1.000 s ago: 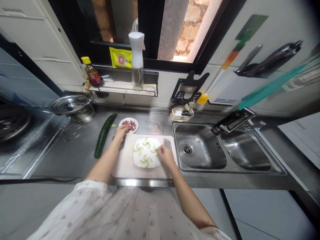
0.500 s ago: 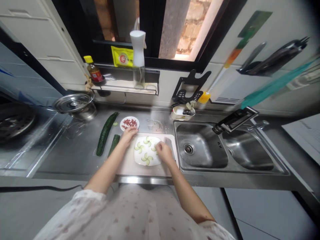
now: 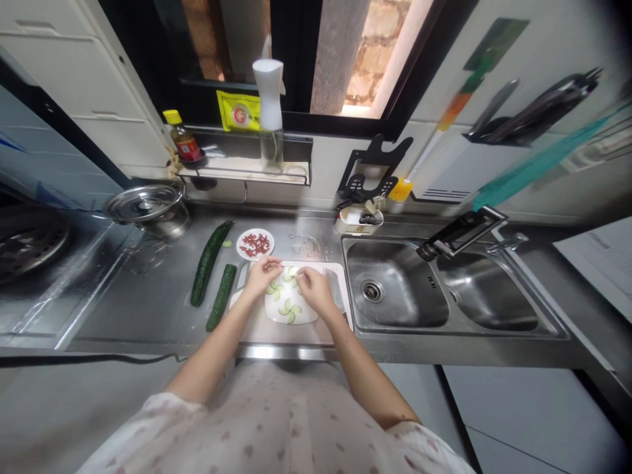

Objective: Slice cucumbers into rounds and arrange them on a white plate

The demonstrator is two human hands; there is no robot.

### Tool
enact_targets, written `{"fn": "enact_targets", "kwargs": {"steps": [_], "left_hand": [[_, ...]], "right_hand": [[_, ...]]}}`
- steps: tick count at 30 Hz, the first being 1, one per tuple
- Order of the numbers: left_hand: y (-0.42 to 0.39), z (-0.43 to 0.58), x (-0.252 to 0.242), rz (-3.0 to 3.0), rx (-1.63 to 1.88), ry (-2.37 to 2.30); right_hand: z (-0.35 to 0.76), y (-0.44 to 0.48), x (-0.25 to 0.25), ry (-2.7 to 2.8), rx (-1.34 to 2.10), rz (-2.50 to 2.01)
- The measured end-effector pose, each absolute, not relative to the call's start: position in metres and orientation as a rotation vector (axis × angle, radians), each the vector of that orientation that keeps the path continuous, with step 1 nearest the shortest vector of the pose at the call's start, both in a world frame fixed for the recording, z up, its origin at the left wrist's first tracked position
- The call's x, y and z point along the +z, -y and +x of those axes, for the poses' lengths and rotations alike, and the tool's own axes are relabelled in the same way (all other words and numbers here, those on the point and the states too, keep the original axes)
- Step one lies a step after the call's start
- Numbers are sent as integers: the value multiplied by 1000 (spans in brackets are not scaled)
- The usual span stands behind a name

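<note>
A white squarish plate (image 3: 272, 312) lies on a pale cutting board (image 3: 253, 334). Thin cucumber slices (image 3: 290, 311) form pinwheel shapes on it. Over the plate's far left corner is my left hand (image 3: 264, 275), its thumb and fingertips pinched together. My right hand (image 3: 316, 289) hovers over the plate's right side with its fingers closed in a pinch; it hides part of the slices. Whatever either hand pinches is too small to make out. Beyond the left hand, a small round white dish (image 3: 239, 253) holds chopped red bits (image 3: 255, 243).
A long cucumber (image 3: 210, 263) and a cut cucumber piece (image 3: 221, 298) lie left of the board. A wide blade (image 3: 338, 289) rests on its right side. To the right is a double steel sink (image 3: 395, 332); a lidded pot (image 3: 165, 220) stands back left.
My left hand has moved from the red bits in the small dish towards the plate. My right hand has shifted slightly left and up, bringing both hands closer together.
</note>
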State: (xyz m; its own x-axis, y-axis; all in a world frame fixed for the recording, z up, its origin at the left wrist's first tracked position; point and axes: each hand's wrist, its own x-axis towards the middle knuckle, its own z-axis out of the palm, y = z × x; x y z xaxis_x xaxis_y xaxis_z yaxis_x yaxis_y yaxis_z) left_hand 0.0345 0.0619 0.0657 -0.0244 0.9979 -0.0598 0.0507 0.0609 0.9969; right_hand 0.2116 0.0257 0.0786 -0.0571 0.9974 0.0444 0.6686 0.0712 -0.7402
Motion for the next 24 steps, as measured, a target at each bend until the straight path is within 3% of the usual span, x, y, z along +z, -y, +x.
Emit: {"fn": "enact_targets", "kwargs": {"steps": [24], "left_hand": [[-26,49,62,1185,1072,-1152]], "right_hand": [[209,-16,79,1978,672,-1434]]}}
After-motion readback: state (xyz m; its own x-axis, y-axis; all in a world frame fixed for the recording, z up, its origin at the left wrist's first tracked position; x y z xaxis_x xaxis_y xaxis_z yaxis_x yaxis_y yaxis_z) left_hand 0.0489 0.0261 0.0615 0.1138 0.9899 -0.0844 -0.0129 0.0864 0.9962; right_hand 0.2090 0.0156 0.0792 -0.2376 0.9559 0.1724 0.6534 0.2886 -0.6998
